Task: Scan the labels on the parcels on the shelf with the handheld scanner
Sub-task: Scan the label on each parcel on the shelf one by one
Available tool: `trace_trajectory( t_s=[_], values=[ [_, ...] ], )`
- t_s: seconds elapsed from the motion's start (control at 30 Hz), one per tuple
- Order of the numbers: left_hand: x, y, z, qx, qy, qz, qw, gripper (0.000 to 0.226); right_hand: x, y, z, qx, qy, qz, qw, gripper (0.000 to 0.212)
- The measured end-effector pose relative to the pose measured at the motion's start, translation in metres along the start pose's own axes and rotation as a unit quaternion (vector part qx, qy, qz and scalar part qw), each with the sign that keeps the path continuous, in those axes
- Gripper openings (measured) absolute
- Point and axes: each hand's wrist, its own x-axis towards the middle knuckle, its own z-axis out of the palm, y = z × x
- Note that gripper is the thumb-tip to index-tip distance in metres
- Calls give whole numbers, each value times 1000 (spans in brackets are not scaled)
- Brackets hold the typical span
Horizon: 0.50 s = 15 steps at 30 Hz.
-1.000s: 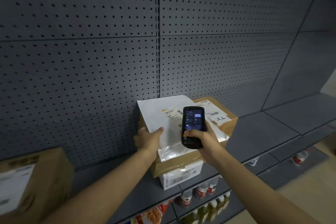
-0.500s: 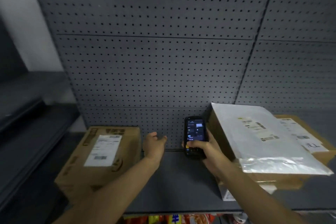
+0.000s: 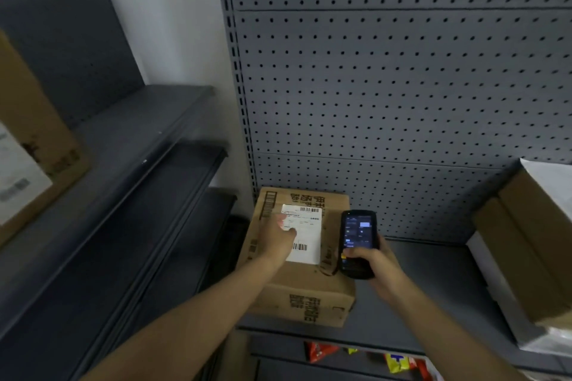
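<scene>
Lower shelf (image 3: 340, 359): seen below the front edge; red and yellow snack packets (image 3: 396, 362) are held on it.
Right hand (image 3: 376, 266): fingers are curled round the handheld scanner (image 3: 356, 244), thumb laid across its lower face.
Handheld scanner: held upright, lit screen toward the camera, long axis running away toward the pegboard; it stands just beside the box's right edge.
Left hand (image 3: 275, 238): fingers straight, laid flat on the label's left part; nothing is gripped.
Cardboard box (image 3: 297, 284): set on the shelf (image 3: 433, 281) at its left end, against the upright.
Label (image 3: 305, 235): white, on the box top, left of the scanner; one barcode shows at its far edge, one near its near edge.
Governing relation: the label lies to the scanner's left, so a leftward tilt is judged necessary; the left hand is nearer it.
Right-hand parcels (image 3: 526, 244): stacked at the frame edge, well apart.
Pegboard (image 3: 402, 102): backs the shelf.
</scene>
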Motion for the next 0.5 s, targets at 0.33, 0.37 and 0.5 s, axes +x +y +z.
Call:
trace_trajectory(
  t_s=[0.33, 0.37, 0.5],
  values=[
    [16, -35, -22, 122, 38, -58, 990, 44, 9, 15, 7, 5, 21, 15, 1000, 66],
    [22, -40, -20, 122, 35, -54, 990, 38, 10, 16, 7, 3, 24, 14, 1000, 66],
    [16, -33, -12, 139, 17, -33, 990, 24, -2, 13, 2, -48, 33, 10, 998, 78]
  ],
)
